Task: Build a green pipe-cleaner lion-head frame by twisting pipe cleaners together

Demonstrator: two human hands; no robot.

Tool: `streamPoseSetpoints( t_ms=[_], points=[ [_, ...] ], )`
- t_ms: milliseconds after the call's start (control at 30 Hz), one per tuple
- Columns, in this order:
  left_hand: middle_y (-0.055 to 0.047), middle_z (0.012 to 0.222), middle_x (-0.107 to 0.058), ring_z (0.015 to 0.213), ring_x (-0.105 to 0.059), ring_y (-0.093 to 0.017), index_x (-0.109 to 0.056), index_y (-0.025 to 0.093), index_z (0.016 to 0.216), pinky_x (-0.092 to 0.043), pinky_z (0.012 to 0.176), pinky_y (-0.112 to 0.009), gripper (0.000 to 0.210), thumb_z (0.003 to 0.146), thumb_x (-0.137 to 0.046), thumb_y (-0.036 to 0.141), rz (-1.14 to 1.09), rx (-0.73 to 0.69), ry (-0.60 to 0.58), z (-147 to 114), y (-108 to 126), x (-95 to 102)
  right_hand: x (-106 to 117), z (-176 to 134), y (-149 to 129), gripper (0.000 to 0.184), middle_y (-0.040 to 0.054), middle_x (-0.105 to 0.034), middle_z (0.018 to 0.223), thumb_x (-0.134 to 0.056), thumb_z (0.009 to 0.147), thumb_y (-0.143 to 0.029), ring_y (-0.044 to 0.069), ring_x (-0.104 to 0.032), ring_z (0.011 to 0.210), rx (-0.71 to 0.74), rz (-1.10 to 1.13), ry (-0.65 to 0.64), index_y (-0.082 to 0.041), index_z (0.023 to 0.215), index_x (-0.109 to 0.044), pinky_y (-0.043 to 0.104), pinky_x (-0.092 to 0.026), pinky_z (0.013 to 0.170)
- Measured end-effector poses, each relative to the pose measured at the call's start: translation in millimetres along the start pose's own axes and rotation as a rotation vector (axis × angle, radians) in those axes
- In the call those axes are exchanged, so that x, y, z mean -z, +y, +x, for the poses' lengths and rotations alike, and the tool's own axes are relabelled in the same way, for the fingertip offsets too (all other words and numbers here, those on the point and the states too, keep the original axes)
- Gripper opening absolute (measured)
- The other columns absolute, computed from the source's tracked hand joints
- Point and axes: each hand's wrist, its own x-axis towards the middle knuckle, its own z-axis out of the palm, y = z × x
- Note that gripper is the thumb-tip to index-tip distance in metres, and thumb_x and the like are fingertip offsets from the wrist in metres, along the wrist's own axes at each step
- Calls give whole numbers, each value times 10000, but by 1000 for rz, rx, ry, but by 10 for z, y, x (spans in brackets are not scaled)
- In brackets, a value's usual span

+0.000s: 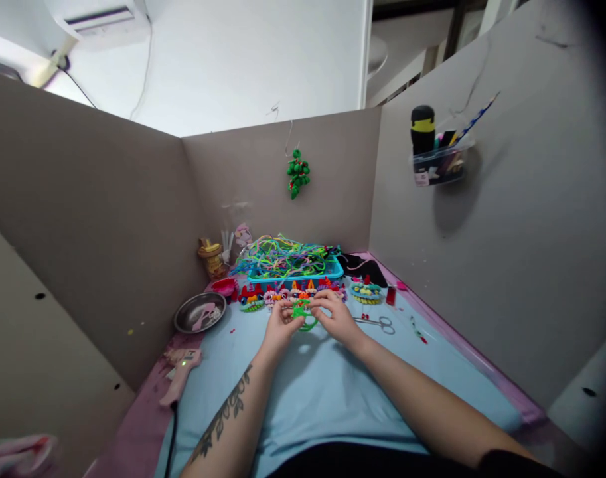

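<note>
Between my two hands is a bright green pipe cleaner (pixel 304 312) bent into loops, held above the blue cloth. My left hand (pixel 283 325) pinches its left side between thumb and fingers. On the opposite side, my right hand (pixel 335 315) has its fingers closed on the upper right part of the loops. Silver scissors (pixel 379 323) lie just right of my right hand. Behind the hands stands a row of colourful fuzzy craft pieces (pixel 277 297), partly hidden by my fingers. A similar blue and yellow piece (pixel 366 292) sits farther right.
A blue basket (pixel 295 282) heaped with pipe cleaners stands at the back. On the left are a metal bowl (pixel 183 317) and a pink glue gun (pixel 181 378) with a cord. Grey partitions (pixel 283 143) enclose the table, and a plastic bin (pixel 439 166) hangs on the right one.
</note>
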Motion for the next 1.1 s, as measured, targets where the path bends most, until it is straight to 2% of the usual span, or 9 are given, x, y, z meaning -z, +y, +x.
streamPoseSetpoints(
  t_ms=[133,200,333,533,700,900,1000,1100],
  points=[
    [27,682,-608,592,-583,-122,-430,193,895,-429,606,-258,494,534,-764,237,-78,-2,89,44,-12,52,53,15,41,218,49,-587,901,-587,768,-265,190,-551,875,-45,32,-49,-233,975,-648,342,-435,793],
    [23,683,-616,589,-585,-125,-432,193,895,-431,608,-262,506,523,-772,238,-115,18,92,50,-8,61,42,8,52,207,40,-614,876,-596,744,-227,183,-564,834,-65,43,-89,-225,943,-653,329,-446,756],
    [19,681,-624,568,-586,-115,-443,189,885,-421,591,-247,499,518,-779,230,-164,66,90,34,26,56,-3,-10,56,109,30,-644,831,-571,743,-186,173,-570,788,-64,59,-91,-207,816,-649,313,-445,718],
    [21,698,-625,582,-588,-103,-455,187,885,-419,616,-239,502,509,-785,220,-201,119,85,8,74,45,-19,-12,98,223,49,-625,889,-538,751,-196,167,-572,776,-154,100,-67,-194,959,-617,284,-448,651],
    [32,664,-610,561,-576,-105,-440,189,890,-409,595,-237,504,514,-776,210,-162,78,76,24,21,35,-74,-20,141,121,20,-629,758,-578,721,-256,150,-577,684,-294,318,-53,-168,800,-605,275,-451,635],
    [26,685,-606,577,-577,-110,-438,187,892,-417,598,-240,484,536,-763,224,-91,-5,94,72,-85,73,-96,-25,84,112,3,-605,677,-631,665,-265,136,-554,611,-351,404,4,-170,692,-577,264,-443,589],
    [32,684,-597,590,-578,-108,-425,192,893,-416,606,-237,466,558,-747,227,-66,-44,160,102,-127,112,-52,-10,29,129,6,-615,687,-642,668,-278,140,-567,628,-358,480,52,-176,711,-575,265,-456,599],
    [48,656,-570,567,-563,-101,-408,198,887,-401,585,-227,462,560,-733,226,-31,-65,294,140,-177,168,13,4,-26,158,2,-627,693,-683,656,-278,139,-591,647,-335,614,58,-185,725,-575,262,-467,619]
  ],
)
